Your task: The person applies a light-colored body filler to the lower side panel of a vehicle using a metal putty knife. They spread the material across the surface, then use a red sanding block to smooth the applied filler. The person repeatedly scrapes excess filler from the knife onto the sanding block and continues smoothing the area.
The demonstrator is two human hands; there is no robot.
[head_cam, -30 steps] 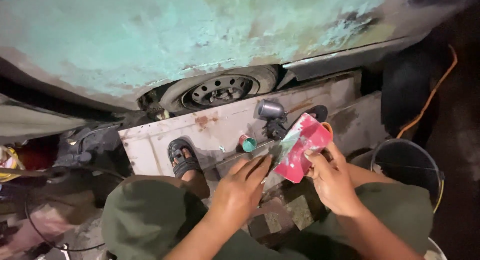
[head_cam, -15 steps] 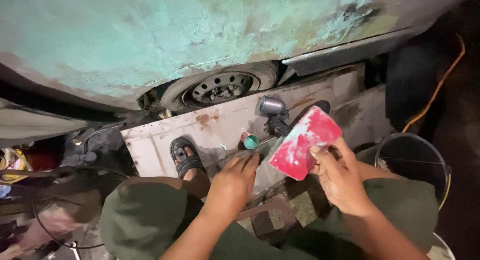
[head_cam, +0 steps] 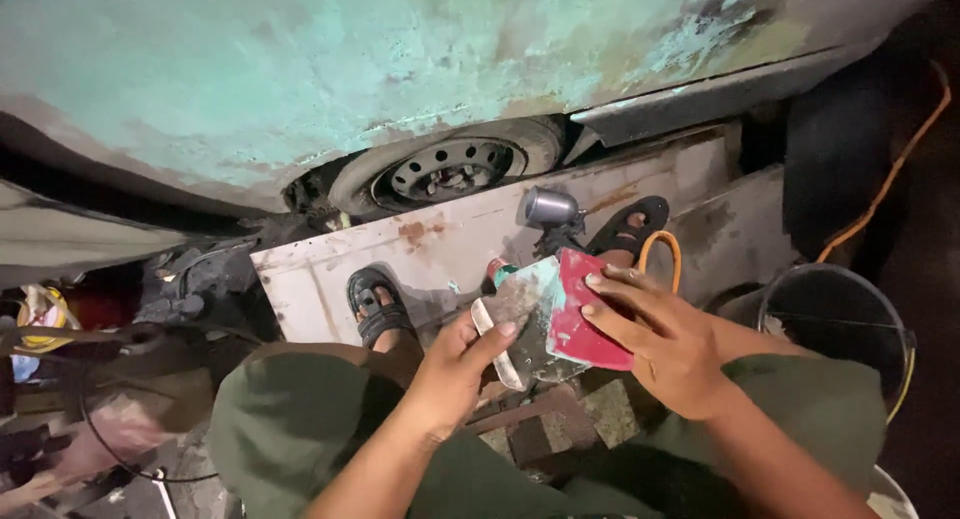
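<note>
Left hand: I see my left hand (head_cam: 462,354) closed around the edge of a pale spreader blade (head_cam: 497,344), thumb on top, fingers under.
Right hand: my right hand (head_cam: 660,329) lies flat with fingers spread and presses on a red plastic spreader (head_cam: 590,324); it is not closed around it.
Place of the things: both spreaders are held together over my knees, the red one partly on a grey, putty-smeared flat piece (head_cam: 528,314) between the two hands.
Handling: I judge both spreaders light, thin and a little flexible; the putty film looks sticky, so the clean outer edges are the better place to hold.
Materials: red plastic smooth and matte; grey smear rough and crusted.
Around: a rusty white panel (head_cam: 440,244) lies on the ground, with sandalled feet on it and a small metal cup (head_cam: 550,207), apparently of a spray gun.
Behind: car body (head_cam: 300,69) with patchy turquoise paint, steel wheel (head_cam: 450,169).
Right side: dark bucket (head_cam: 835,319), orange cable (head_cam: 890,169).
</note>
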